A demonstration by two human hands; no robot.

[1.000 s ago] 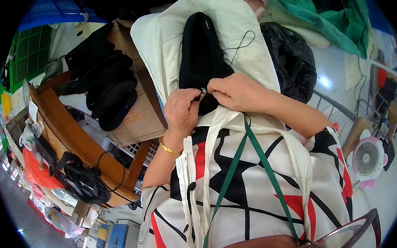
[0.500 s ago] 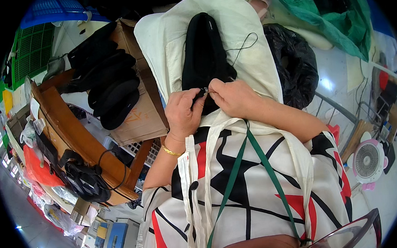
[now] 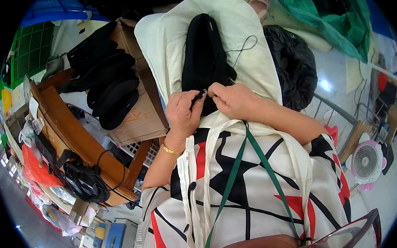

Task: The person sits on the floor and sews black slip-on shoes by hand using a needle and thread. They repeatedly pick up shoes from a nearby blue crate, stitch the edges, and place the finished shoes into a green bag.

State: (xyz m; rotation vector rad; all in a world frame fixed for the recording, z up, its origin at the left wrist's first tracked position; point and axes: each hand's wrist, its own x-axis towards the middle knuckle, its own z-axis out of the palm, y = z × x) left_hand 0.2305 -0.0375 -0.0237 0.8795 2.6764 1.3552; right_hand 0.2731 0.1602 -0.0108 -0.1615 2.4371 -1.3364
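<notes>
Black fabric shoe [image 3: 207, 69], one: lies lengthwise, opening up, on white cloth [image 3: 256, 74], near end between the hands. Handling, as judged: light, soft, pliant, little slip, hardly fragile; best held by its near edge, thumb against forefinger. Left hand [image 3: 180, 110]: fingers pinched closed on that edge. Right hand [image 3: 233, 99]: fingers curled in just beside it — whether closed on anything, cannot tell. Pose: hands nearly meeting, backs upward; left forearm rising steeply, right forearm slanting inward from an elbow set wide.
</notes>
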